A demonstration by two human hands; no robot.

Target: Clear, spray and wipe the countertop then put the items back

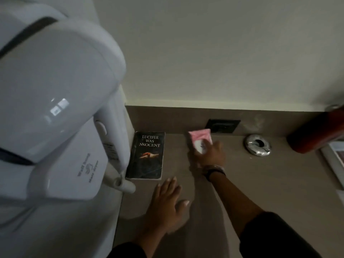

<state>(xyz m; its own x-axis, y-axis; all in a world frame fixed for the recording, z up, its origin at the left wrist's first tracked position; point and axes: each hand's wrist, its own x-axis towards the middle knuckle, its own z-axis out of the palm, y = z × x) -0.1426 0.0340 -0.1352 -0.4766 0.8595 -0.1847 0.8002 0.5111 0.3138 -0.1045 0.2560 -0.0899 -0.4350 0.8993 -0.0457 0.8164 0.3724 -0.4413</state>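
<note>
A brown countertop (pixel 270 183) runs along a pale wall. A black paperback book (pixel 146 155) lies flat on it at the left, next to the wall dryer. My right hand (pixel 210 154) reaches to the back of the counter and is closed around a pink and white packet (pixel 200 139), which stands near the wall socket. My left hand (pixel 167 202) rests flat on the counter in front of the book, fingers spread, holding nothing.
A large white wall-mounted hair dryer (pixel 55 101) juts out at the left, close to my head. A black socket (pixel 222 125) sits in the backsplash. A shiny round metal fitting (pixel 257 145) lies right of the packet. A red cylinder (pixel 316 133) and a framed object (pixel 334 155) stand at the far right.
</note>
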